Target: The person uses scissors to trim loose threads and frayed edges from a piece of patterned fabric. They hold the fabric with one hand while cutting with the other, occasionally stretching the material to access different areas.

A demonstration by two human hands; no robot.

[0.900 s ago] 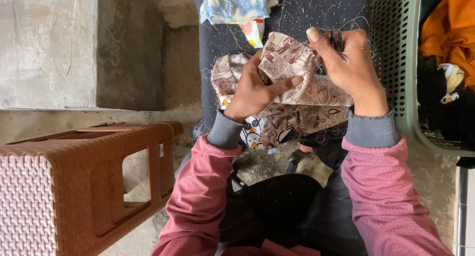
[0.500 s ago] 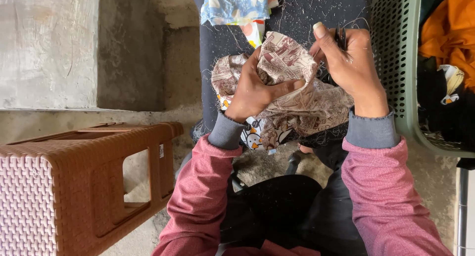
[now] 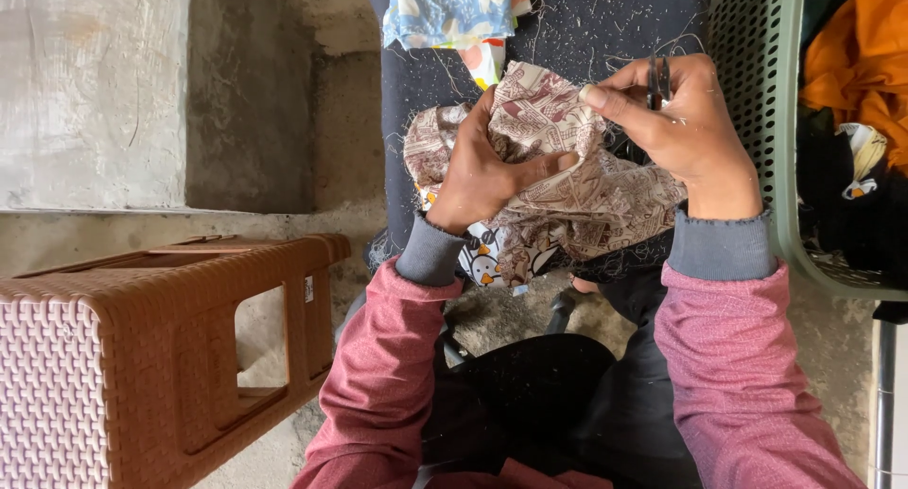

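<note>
A brown woven-pattern plastic stool [image 3: 142, 357] stands at left. The left hand [image 3: 482, 167] is clenched around a beige-and-brown printed cloth [image 3: 577, 182] bunched over the dark lap. The right hand [image 3: 686, 130] pinches its fold taut, small metal snips [image 3: 658, 80] tucked in its fingers — beside a green perforated plastic basket [image 3: 757, 120].

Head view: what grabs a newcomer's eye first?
Centre frame, both hands bunch a brown printed cloth: the left hand grips it while the right hand pinches its edge and holds small metal snips. A brown woven plastic stool lies tipped at lower left; a green basket of clothes sits right.
</note>
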